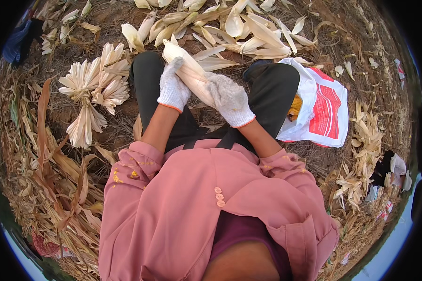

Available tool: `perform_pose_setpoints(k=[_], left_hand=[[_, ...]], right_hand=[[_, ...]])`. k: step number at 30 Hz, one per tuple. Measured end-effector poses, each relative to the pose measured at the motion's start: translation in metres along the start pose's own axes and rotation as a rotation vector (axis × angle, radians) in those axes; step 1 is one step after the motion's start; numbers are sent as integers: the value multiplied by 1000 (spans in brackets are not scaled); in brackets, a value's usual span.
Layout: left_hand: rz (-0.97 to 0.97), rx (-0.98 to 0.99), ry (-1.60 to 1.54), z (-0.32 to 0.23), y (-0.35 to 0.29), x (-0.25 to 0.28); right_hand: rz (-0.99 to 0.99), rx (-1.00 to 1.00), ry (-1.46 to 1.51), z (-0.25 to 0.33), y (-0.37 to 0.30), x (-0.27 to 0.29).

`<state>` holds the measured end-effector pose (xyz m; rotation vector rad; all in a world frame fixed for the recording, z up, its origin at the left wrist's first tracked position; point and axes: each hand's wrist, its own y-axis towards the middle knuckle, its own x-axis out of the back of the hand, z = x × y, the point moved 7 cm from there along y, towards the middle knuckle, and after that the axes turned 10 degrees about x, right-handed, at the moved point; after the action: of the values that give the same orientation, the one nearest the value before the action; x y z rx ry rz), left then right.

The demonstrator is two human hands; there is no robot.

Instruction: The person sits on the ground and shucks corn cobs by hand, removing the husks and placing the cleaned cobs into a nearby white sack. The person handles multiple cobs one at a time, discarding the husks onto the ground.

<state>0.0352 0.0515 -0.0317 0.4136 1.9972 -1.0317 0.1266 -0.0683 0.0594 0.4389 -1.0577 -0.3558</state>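
Note:
An ear of corn (192,70) in its pale husk lies slantwise between my hands, above my lap. My left hand (173,86), in a white knit glove with an orange cuff, wraps round its side with the thumb on top. Round the lower right end, my right hand (229,99) is closed in a matching glove, greyed with dirt over the fingers; that end is hidden under it. The husk still covers the ear, and no kernels show.
At my right knee a white and red plastic sack (338,110) holds yellow corn cobs (295,107). Loose husks (253,35) are heaped ahead of my feet. Bundled husks (86,89) lie to the left, and dry stalks (63,182) cover the ground nearer me.

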Motion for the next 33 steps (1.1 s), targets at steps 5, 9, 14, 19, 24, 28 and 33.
perform_pose_setpoints(k=[5,9,14,19,24,28,33], left_hand=[[-27,-46,1,3,0,1],[17,13,-88,5,-4,-10],[49,129,-83,17,0,-12],[118,200,-104,31,4,-6],[-32,123,-48,22,5,0],[48,218,-71,30,1,-10],[223,462,-18,63,-8,-14]], right_hand=[[108,-146,94,-8,6,0],[68,-117,207,-9,14,6],[146,-525,711,-27,5,-6],[312,-722,962,-17,14,4],[179,-87,424,-9,19,29],[88,289,190,26,29,41],[21,462,190,31,45,43]])
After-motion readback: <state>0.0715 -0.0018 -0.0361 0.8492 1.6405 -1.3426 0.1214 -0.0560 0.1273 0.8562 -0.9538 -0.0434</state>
